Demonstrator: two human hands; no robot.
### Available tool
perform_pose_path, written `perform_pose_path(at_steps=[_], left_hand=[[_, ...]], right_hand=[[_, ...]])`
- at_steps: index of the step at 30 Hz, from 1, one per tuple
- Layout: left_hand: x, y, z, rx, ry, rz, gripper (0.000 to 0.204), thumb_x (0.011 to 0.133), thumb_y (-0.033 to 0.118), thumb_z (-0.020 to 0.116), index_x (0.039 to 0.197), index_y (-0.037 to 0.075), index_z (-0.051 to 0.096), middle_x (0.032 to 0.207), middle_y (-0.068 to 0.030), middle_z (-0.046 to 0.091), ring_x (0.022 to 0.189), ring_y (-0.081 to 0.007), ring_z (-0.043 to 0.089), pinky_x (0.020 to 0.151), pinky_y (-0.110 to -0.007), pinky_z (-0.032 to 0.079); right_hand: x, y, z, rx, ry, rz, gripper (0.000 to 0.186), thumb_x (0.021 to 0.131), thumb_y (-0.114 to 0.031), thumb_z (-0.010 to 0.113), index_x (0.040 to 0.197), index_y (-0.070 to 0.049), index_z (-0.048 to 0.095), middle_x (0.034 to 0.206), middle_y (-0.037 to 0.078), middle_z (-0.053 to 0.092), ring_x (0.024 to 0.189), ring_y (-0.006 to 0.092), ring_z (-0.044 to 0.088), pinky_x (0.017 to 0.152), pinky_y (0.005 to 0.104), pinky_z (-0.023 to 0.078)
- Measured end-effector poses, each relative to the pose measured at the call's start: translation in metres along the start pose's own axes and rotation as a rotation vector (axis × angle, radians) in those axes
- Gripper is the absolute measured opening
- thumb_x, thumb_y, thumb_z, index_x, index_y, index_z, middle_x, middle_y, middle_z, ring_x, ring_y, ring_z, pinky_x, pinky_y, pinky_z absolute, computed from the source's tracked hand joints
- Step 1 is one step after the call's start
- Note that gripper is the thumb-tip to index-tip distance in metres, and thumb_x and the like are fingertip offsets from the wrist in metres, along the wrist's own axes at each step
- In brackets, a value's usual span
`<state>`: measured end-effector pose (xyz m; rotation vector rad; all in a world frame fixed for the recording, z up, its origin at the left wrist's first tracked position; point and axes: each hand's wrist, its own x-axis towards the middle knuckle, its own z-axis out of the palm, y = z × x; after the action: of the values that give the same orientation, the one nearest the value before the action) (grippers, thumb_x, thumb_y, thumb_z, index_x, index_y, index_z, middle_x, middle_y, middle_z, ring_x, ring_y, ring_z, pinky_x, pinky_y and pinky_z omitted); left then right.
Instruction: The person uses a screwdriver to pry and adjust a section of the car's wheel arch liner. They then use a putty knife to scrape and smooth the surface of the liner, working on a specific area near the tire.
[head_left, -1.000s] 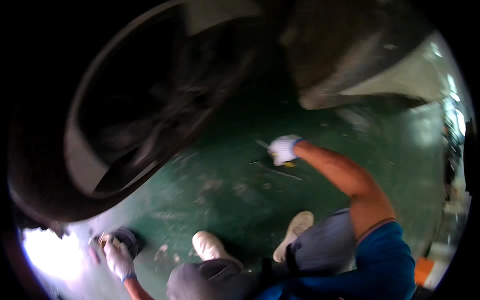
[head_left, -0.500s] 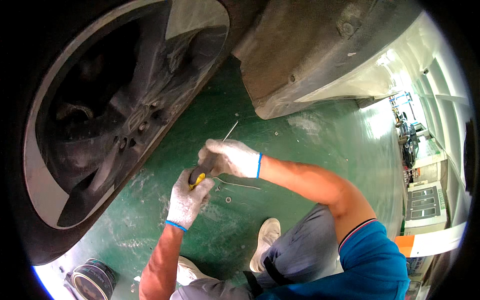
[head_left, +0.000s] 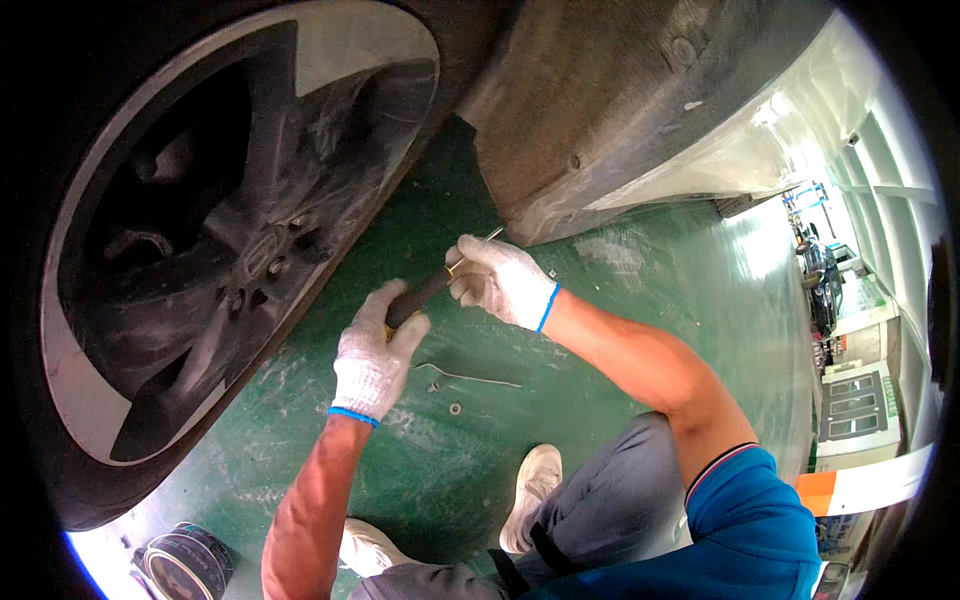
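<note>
A screwdriver [head_left: 428, 291] with a dark grip and yellow parts slants between my hands above the green floor. My left hand [head_left: 372, 358], in a white knit glove with a blue cuff, is closed round the grip. My right hand [head_left: 512, 283], gloved alike, pinches the thin metal shaft just beyond the handle. The shaft's tip shows past the right knuckles, close in the picture to the corner of a dusty car body panel [head_left: 590, 120]. To the left stands a large car wheel [head_left: 265, 250] with dark, dirty spokes.
On the green floor [head_left: 620, 350] lie a thin bent wire [head_left: 475, 379], a washer-like ring [head_left: 455, 409] and small bits of hardware. A dark round tub [head_left: 185, 562] stands at the lower left. Below my arms are my white shoes [head_left: 533, 490]. An orange-and-white barrier [head_left: 865, 487] crosses the right side.
The screwdriver and both hands have moved up and away from me. My right hand has shifted right, from the grip area onto the shaft, leaving more of the handle in sight.
</note>
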<state>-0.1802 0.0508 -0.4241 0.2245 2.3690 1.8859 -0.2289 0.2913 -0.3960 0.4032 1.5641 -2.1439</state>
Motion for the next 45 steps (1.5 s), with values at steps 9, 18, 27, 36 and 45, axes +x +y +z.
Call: perform_pose_path(at_steps=[9,18,27,36,45], left_hand=[[0.002,-0.002,0.014,-0.001,0.001,0.014,0.052,0.090,0.022,0.074,0.136,0.003,0.061,0.124,-0.0224,0.068,0.111,-0.0342,0.069,0.095,-0.041,0.055],[0.002,-0.005,0.014,0.071,0.024,0.037,0.050,0.090,0.019,0.074,0.136,0.003,0.060,0.111,-0.0153,0.068,0.098,-0.0219,0.067,0.092,-0.034,0.053],[0.008,0.009,0.005,0.366,0.081,0.228,0.054,0.085,0.012,0.075,0.137,0.009,0.061,0.114,-0.0170,0.066,0.102,-0.0363,0.068,0.088,-0.043,0.056],[0.019,0.037,-0.006,0.954,0.227,0.669,0.042,0.086,0.008,0.062,0.126,0.020,0.070,0.113,-0.0078,0.063,0.090,-0.0279,0.065,0.075,-0.040,0.056],[0.036,0.041,-0.003,1.020,0.250,0.749,0.043,0.085,0.012,0.062,0.127,0.020,0.067,0.114,-0.0056,0.061,0.087,-0.0250,0.063,0.071,-0.039,0.056]], right_hand=[[-0.003,-0.002,-0.012,0.002,0.001,-0.003,0.033,0.103,-0.036,0.065,0.107,-0.003,0.067,0.087,0.010,0.069,0.075,0.0193,0.068,0.067,0.0309,0.056],[0.002,0.002,-0.016,0.043,-0.068,0.017,0.031,0.102,-0.034,0.065,0.108,-0.004,0.068,0.090,0.010,0.069,0.077,0.0202,0.068,0.069,0.0315,0.056],[0.007,0.004,-0.017,0.090,-0.119,0.008,0.031,0.101,-0.035,0.065,0.110,-0.005,0.067,0.093,0.012,0.069,0.082,0.0223,0.066,0.073,0.0335,0.053],[0.007,-0.002,-0.013,0.114,-0.182,0.054,0.037,0.103,-0.040,0.062,0.115,-0.006,0.065,0.102,0.014,0.070,0.083,0.0234,0.066,0.076,0.0350,0.054],[0.005,-0.005,0.002,0.136,-0.127,0.047,0.044,0.101,-0.046,0.065,0.106,-0.002,0.064,0.092,0.017,0.071,0.072,0.0240,0.068,0.065,0.0355,0.057]])
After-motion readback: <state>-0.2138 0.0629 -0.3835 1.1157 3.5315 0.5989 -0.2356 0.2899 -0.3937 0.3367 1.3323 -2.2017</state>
